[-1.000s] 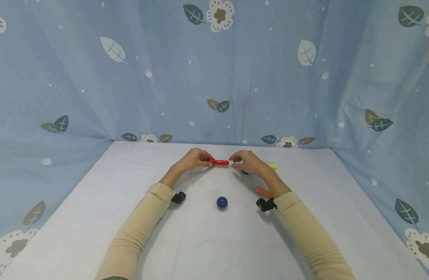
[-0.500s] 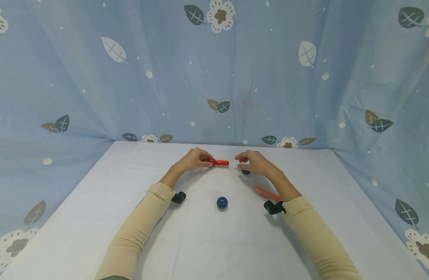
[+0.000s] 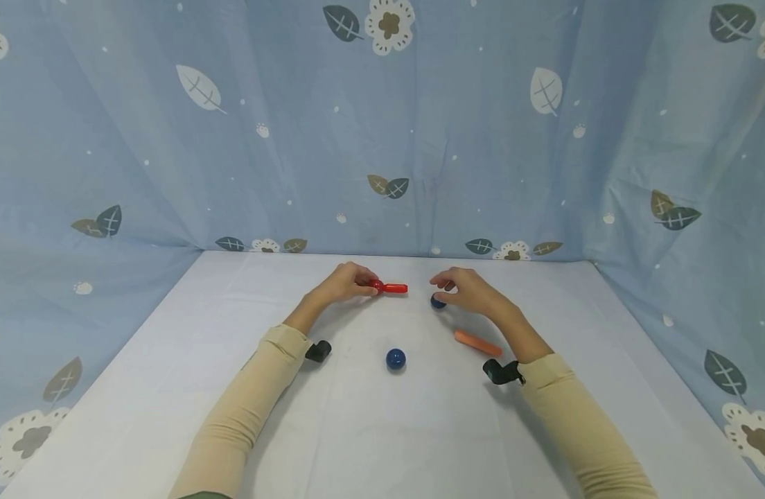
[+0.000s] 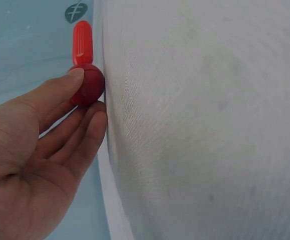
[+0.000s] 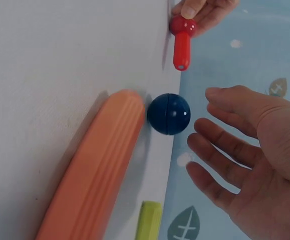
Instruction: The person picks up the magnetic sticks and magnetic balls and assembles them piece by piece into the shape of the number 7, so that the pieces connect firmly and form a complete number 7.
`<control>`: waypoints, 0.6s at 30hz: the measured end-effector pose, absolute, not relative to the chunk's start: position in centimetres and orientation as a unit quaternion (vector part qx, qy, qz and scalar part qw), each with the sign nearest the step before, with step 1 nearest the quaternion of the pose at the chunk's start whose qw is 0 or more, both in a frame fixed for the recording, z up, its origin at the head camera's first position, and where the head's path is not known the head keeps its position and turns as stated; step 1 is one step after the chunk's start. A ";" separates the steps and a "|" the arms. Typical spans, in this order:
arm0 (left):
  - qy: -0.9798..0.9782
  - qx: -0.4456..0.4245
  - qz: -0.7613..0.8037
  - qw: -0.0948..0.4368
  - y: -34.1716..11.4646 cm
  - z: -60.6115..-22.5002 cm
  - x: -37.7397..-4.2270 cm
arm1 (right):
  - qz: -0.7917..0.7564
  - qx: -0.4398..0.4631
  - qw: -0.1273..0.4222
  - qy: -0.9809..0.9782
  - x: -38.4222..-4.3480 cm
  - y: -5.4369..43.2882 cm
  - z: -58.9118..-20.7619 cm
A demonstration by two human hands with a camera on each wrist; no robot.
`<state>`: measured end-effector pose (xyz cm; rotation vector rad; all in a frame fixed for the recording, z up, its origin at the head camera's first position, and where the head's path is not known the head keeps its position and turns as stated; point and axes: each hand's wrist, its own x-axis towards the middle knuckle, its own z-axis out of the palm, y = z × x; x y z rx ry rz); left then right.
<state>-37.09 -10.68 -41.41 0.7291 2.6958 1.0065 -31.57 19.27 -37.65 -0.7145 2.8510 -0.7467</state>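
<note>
At the far middle of the table, my left hand (image 3: 345, 283) pinches a red ball (image 4: 90, 87) between thumb and fingertips. A short red rod (image 3: 396, 288) sticks out from the ball and points right. My right hand (image 3: 472, 289) is to the right of the rod, its fingers loosely bent and parted. Beside its fingertips sits a dark blue ball (image 5: 169, 114) with a seam round it; in the right wrist view a gap shows between the fingers and this ball. Nothing lies in the right palm.
A ridged orange rod (image 3: 478, 342) lies near the right forearm. A yellow-green rod (image 5: 149, 220) shows at the bottom of the right wrist view. Another blue ball (image 3: 396, 359) rests between the forearms. Patterned blue curtains (image 3: 283, 159) enclose the white table (image 3: 370, 443).
My right hand has drawn away to the right from the red rod's end and is now by the far blue ball. My left hand stays in place with the red ball.
</note>
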 end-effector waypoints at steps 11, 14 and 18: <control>0.904 0.251 0.335 0.083 -10.7 -41.5 -37.2 | -0.229 -0.227 0.045 0.945 -31.4 20.4 -38.0; 0.905 0.251 0.333 0.082 -10.7 -41.5 -37.2 | -0.229 -0.224 0.047 0.946 -31.4 20.4 -38.2; 0.905 0.250 0.334 0.080 -10.8 -41.5 -37.1 | -0.233 -0.219 0.051 0.946 -31.5 20.3 -38.5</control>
